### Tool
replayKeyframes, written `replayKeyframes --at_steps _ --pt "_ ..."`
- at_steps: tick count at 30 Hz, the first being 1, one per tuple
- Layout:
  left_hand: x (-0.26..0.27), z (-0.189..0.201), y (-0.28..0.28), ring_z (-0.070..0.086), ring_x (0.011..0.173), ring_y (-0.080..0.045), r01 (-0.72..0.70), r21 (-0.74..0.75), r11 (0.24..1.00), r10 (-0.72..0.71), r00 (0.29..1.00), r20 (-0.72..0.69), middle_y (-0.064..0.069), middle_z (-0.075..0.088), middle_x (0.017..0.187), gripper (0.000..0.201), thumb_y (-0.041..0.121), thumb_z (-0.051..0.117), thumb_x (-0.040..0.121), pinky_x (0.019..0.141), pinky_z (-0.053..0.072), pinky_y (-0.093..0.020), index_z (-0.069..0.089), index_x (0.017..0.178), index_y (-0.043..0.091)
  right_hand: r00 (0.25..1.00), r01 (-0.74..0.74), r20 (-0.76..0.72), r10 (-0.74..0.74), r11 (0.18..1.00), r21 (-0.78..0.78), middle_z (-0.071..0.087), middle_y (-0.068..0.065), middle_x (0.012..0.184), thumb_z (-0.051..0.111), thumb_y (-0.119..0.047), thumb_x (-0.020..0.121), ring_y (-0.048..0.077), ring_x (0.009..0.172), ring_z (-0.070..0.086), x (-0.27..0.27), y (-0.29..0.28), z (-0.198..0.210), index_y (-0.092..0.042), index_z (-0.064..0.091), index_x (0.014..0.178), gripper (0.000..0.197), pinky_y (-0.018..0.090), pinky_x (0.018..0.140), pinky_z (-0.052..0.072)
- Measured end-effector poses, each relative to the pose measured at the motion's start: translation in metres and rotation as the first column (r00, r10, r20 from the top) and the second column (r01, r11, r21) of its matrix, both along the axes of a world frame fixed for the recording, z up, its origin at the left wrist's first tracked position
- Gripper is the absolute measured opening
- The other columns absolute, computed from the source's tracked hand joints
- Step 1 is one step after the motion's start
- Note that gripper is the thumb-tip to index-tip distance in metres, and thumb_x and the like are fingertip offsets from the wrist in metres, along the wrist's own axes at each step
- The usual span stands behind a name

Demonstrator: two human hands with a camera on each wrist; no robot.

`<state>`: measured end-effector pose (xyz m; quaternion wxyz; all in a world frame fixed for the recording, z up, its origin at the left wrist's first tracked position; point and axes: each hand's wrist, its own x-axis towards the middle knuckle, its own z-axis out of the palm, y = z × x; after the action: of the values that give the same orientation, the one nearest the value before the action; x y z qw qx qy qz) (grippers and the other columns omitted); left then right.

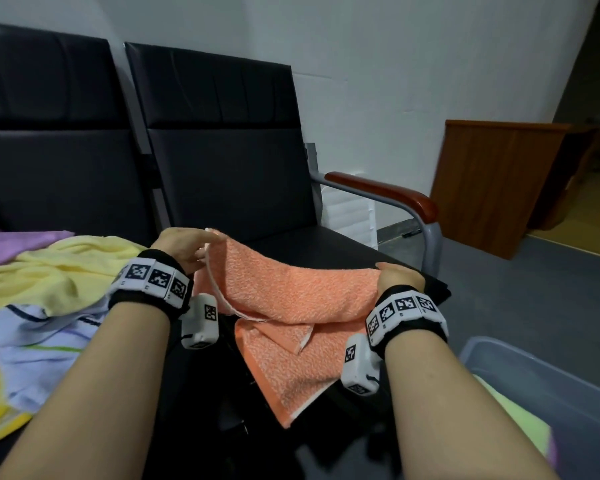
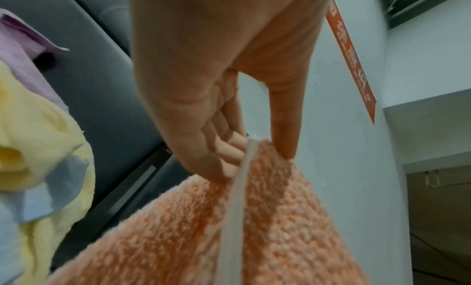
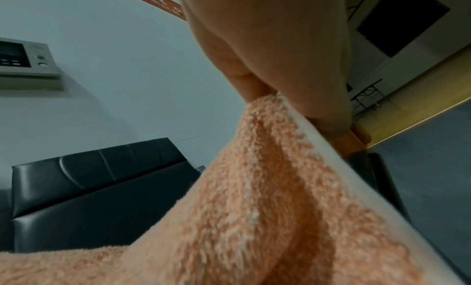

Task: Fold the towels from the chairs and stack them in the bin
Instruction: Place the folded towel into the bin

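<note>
An orange terry towel with a pale hem hangs stretched between my two hands above the right black chair seat. My left hand pinches its left corner between thumb and curled fingers; the towel fills the lower part of that view. My right hand pinches the right corner, seen close in the right wrist view, where the towel drapes down from my right hand. The lower part of the towel sags folded toward me. A grey plastic bin stands at the lower right with a light green towel inside.
A heap of towels lies on the left chair: a yellow towel, a purple towel and a pale blue striped towel. The right chair has a wooden armrest on a grey metal frame. A wooden cabinet stands by the wall.
</note>
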<state>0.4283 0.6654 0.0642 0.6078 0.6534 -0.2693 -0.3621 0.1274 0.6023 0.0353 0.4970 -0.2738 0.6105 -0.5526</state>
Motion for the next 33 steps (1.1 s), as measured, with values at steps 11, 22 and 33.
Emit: replayKeyframes --at_steps 11,22,33 --pt "-0.002 0.013 0.003 0.067 0.095 -0.026 -0.158 -0.238 0.958 0.205 0.960 0.193 -0.012 0.071 0.098 0.032 0.011 0.076 0.072 0.091 0.054 -0.042 0.071 0.103 0.011 0.999 -0.052 -0.005 0.052 0.998 -0.043 0.070 0.014 0.102 0.074 -0.006 0.078 0.027 0.088 0.068 -0.008 0.000 0.027 -0.001 0.071 0.104 0.027 0.030 0.071 0.055" --pt "0.013 0.067 0.037 0.061 0.090 -0.022 -0.099 -0.435 0.895 0.186 0.969 0.162 -0.015 0.061 0.108 0.035 0.004 0.069 0.083 0.084 0.051 -0.033 0.063 0.118 0.003 0.998 -0.048 -0.053 0.029 0.917 -0.397 0.073 -0.002 0.095 0.069 0.003 0.082 0.013 0.083 0.067 -0.008 0.022 0.072 -0.021 0.077 0.086 0.025 0.021 0.073 0.051" --pt "0.042 0.125 0.067 0.069 0.074 -0.018 0.207 -0.236 0.950 -0.099 0.911 0.401 -0.014 0.071 0.088 0.029 0.002 0.078 0.069 0.073 0.057 -0.027 0.070 0.097 -0.002 0.965 -0.100 -0.261 -0.034 0.870 -0.483 0.073 -0.005 0.092 0.080 -0.012 0.076 0.015 0.092 0.067 0.002 0.049 0.103 -0.023 0.077 0.079 0.012 0.034 0.091 0.055"
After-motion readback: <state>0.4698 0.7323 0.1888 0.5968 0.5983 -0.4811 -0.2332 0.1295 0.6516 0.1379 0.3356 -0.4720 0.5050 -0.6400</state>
